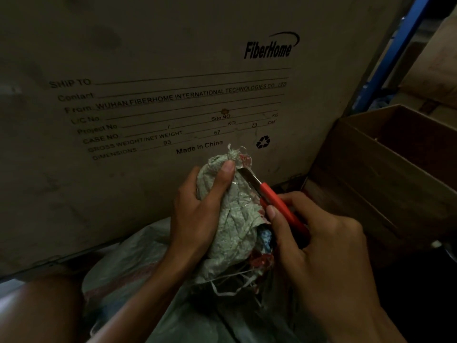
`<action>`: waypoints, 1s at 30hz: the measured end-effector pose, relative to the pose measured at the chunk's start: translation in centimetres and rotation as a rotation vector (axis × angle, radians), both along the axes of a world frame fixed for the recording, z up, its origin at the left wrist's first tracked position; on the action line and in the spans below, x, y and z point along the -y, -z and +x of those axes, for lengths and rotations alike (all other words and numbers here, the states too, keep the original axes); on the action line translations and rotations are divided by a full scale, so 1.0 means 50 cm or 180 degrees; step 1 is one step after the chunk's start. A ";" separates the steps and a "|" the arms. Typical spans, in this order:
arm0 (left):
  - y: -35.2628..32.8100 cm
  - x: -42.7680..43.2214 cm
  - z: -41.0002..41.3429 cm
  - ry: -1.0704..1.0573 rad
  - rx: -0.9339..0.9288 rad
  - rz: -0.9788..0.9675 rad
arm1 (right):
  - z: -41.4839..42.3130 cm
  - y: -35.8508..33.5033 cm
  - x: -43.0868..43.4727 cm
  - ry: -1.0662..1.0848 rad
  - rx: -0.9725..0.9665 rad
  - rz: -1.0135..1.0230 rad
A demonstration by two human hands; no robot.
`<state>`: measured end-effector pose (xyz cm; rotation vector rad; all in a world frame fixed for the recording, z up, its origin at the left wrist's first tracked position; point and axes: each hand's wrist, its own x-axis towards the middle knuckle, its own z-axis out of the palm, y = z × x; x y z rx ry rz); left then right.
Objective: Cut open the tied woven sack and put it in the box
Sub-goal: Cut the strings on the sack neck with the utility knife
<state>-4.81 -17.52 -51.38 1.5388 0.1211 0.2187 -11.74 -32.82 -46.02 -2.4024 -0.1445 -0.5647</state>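
A pale woven sack (235, 229) lies in front of me, its bunched neck standing upright with frayed threads at the tip. My left hand (197, 209) is wrapped around that neck, thumb pressed near the top. My right hand (319, 243) holds a red-handled utility knife (279, 206), whose metal blade touches the right side of the neck just under the tip. Loose white strands hang below the neck. An open brown cardboard box (385, 169) stands at the right, its inside dark.
A large printed cardboard carton (148, 70) fills the background right behind the sack. A blue metal rack post (395, 53) rises at the upper right, with more cartons beyond it. My knee (42, 308) is at the lower left. The light is dim.
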 end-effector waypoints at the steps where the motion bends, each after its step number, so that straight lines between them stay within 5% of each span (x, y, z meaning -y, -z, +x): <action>1: 0.000 0.001 0.000 -0.0007 0.0012 0.0017 | 0.000 0.001 -0.001 -0.0002 0.0013 0.0023; 11: 0.005 0.002 0.001 -0.0173 0.0120 0.0156 | -0.002 -0.003 -0.005 0.0030 -0.0016 -0.0272; 30: 0.026 -0.018 0.016 -0.0520 -0.0032 0.0487 | -0.006 -0.024 0.034 -0.0154 -0.1330 -0.1067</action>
